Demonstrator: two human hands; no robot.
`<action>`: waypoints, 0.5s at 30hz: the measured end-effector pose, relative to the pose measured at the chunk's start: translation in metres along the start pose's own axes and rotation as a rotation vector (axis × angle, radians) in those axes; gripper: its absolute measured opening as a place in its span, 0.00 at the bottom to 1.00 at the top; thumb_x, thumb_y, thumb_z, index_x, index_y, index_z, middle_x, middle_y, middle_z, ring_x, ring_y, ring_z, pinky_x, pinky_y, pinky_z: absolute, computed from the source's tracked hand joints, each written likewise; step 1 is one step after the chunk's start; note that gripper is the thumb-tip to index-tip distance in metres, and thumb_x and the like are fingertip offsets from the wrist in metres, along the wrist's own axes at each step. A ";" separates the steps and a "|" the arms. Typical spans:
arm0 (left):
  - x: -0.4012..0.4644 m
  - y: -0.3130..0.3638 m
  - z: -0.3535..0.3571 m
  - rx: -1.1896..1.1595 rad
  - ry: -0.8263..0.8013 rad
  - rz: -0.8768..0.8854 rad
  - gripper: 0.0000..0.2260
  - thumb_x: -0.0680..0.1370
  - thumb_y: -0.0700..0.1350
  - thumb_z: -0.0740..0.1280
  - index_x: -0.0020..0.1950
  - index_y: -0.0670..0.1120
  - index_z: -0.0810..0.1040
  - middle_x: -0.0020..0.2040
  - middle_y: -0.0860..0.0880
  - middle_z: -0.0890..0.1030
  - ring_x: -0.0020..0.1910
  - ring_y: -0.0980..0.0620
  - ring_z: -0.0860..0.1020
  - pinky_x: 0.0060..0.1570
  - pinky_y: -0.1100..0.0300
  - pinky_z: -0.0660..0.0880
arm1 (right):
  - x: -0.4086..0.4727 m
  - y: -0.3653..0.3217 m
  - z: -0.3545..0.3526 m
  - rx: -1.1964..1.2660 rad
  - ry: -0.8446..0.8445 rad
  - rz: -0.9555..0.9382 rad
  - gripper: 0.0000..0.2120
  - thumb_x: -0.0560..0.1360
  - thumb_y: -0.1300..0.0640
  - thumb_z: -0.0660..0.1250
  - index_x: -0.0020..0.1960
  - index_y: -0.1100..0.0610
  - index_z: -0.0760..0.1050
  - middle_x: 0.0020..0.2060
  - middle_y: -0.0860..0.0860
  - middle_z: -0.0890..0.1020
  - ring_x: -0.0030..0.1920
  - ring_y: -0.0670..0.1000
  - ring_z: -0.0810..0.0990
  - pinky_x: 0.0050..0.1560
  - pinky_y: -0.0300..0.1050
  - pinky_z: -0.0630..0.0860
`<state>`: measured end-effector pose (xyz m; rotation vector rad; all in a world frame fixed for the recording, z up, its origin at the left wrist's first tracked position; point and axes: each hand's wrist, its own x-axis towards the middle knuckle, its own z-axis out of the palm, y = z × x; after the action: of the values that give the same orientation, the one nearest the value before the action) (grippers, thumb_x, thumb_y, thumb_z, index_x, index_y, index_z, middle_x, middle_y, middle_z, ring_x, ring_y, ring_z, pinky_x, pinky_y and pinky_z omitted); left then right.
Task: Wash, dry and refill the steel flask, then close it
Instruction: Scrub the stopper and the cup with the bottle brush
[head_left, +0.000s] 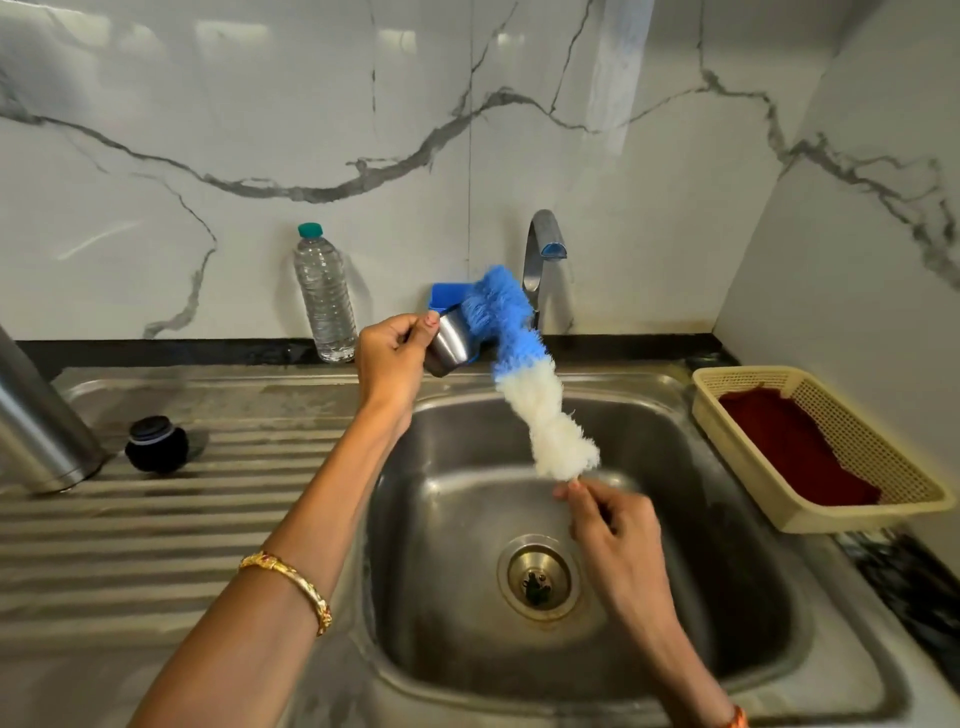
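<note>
The steel flask (36, 415) stands at the counter's left edge, seemingly heavy, rigid and slick when wet; best grasped around its body. Above the sink (675, 467), the left hand (389, 358) pinches a steel cup (449, 343) while the right hand (613, 525) pinches the bottle brush (524, 384) handle.

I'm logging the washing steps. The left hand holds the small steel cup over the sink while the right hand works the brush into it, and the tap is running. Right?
Not quite: the head view shows no water coming from the tap. The rest holds: the left hand grips the steel cup, the right hand works the brush into it.
</note>
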<state>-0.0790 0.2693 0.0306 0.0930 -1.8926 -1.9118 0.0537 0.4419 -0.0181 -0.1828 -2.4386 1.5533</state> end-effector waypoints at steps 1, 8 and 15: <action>-0.002 0.001 0.001 -0.025 0.001 -0.016 0.10 0.77 0.40 0.65 0.35 0.47 0.78 0.27 0.55 0.77 0.29 0.60 0.72 0.34 0.62 0.71 | 0.006 -0.003 -0.002 0.012 0.002 -0.009 0.14 0.77 0.58 0.62 0.34 0.53 0.78 0.19 0.46 0.71 0.23 0.42 0.66 0.29 0.39 0.61; 0.008 0.007 -0.001 -0.142 0.067 -0.096 0.07 0.77 0.37 0.65 0.41 0.44 0.79 0.25 0.58 0.78 0.33 0.54 0.76 0.40 0.59 0.77 | 0.001 -0.008 -0.005 -0.115 -0.064 -0.119 0.12 0.77 0.56 0.62 0.36 0.46 0.76 0.19 0.45 0.71 0.21 0.43 0.67 0.27 0.35 0.58; 0.011 0.031 0.004 -0.171 0.042 -0.043 0.03 0.76 0.39 0.67 0.44 0.44 0.81 0.29 0.58 0.80 0.35 0.60 0.76 0.45 0.59 0.77 | 0.001 0.007 -0.007 -0.207 -0.224 0.000 0.12 0.76 0.52 0.63 0.35 0.48 0.78 0.27 0.49 0.78 0.29 0.45 0.74 0.36 0.46 0.69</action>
<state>-0.0817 0.2701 0.0636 0.1205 -1.7048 -2.0754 0.0541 0.4517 -0.0211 -0.0474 -2.7729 1.3848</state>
